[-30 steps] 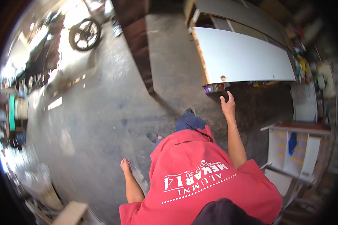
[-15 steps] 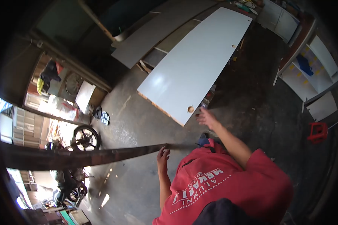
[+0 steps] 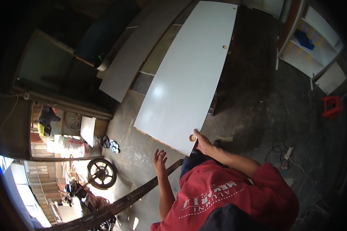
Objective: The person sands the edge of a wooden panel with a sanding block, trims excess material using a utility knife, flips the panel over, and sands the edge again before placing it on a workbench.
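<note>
A long white panel with round holes near its right edge lies in front of me. My right hand grips the panel's near right corner beside a hole, thumb on top and fingers hidden beneath. My left hand is raised just short of the panel's near edge, its fingers apart and slightly curled, holding nothing. Below and left of that hand, a dark post slants across the view.
A grey board lies left of the panel. A wheel and sandals are on the left. At right are an open white cabinet, a red stool and a cable on the floor.
The view has turned towards the white panel, which is now closer. My right hand has moved from beside the panel onto its corner. My left hand has come up near its edge.
</note>
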Demonstrator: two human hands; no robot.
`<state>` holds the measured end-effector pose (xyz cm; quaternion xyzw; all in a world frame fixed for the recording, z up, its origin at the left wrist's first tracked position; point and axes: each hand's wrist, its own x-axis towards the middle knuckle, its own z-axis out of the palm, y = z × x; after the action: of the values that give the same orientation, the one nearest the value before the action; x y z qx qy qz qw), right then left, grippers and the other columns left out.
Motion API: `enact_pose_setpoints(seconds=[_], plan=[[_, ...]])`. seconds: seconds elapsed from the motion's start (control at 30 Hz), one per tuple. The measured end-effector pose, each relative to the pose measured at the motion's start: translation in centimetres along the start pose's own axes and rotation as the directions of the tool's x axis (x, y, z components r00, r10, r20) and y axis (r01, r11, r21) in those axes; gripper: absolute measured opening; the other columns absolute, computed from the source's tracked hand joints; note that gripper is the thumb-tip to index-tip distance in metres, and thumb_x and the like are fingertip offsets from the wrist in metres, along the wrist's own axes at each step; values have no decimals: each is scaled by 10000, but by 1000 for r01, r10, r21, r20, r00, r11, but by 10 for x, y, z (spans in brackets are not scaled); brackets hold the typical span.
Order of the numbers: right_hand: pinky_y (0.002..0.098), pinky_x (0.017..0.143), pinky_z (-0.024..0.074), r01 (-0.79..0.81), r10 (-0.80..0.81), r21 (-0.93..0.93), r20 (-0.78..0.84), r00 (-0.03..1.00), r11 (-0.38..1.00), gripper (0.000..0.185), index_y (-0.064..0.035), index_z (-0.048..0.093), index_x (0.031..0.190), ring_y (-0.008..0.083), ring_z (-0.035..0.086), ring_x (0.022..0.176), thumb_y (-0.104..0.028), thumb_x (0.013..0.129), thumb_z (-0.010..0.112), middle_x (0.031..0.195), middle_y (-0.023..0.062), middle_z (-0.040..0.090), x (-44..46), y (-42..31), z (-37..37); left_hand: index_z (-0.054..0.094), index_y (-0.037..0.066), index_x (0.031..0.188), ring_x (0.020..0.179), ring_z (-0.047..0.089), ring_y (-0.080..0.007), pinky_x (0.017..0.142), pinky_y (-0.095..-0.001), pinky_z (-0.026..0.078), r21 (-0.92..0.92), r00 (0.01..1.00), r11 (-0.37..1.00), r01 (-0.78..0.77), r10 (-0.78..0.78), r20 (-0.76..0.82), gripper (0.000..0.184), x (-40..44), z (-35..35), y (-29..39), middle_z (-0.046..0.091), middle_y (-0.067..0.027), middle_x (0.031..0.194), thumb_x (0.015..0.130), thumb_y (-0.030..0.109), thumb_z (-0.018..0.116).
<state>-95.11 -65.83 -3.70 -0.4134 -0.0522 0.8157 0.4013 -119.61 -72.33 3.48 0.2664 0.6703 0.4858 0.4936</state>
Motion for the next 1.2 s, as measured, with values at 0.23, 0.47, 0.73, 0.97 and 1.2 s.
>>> enact_pose_setpoints(seconds=[0.23, 0.47, 0.73, 0.97, 1.2], plan=[[409, 886, 505, 45, -51, -62, -101, 994, 997, 527, -107, 563, 1274, 206, 607, 1072, -518, 949, 611, 1205, 68, 630, -20, -16, 22, 425, 61, 1419, 1222, 569, -347, 1004, -503, 476, -467, 943, 820, 331, -299, 144, 659, 110, 1, 2, 532, -187, 1346, 915, 446, 602], [360, 958, 490, 167, -164, -66, 55, 985, 984, 383, -60, 646, 1215, 165, 641, 1079, -330, 946, 604, 1132, 31, 690, -110, -75, 71, 508, 18, 1314, 1122, 617, -301, 926, -480, 518, -472, 959, 835, 282, -238, 152, 616, 48, 14, 110, 607, -145, 1205, 917, 481, 590], [405, 1053, 447, 544, -551, 110, 279, 787, 832, 428, -15, 584, 1279, 238, 597, 1186, -312, 972, 554, 1225, 97, 652, -224, -181, 170, 520, -63, 1308, 1096, 670, -221, 925, -343, 565, -660, 797, 707, -253, 539, 272, 384, -4, 56, 277, 638, -143, 1237, 1007, 171, 561], [415, 599, 615, 711, -695, 171, 455, 557, 682, 468, 11, 504, 1379, 285, 711, 949, -294, 1025, 491, 1206, 158, 663, -255, -228, 217, 598, -64, 1285, 960, 688, -155, 841, -285, 582, -758, 698, 570, -316, 681, 221, 353, -16, 91, 353, 696, -104, 1126, 993, 131, 631], [394, 632, 587, 728, -698, 178, 501, 512, 662, 463, -3, 513, 1367, 313, 693, 882, -338, 1048, 483, 1107, 167, 695, -259, -245, 224, 595, -26, 1324, 1077, 640, -166, 922, -330, 549, -733, 631, 546, -405, 747, 208, 416, -27, 102, 374, 663, -90, 1201, 954, 149, 672]])
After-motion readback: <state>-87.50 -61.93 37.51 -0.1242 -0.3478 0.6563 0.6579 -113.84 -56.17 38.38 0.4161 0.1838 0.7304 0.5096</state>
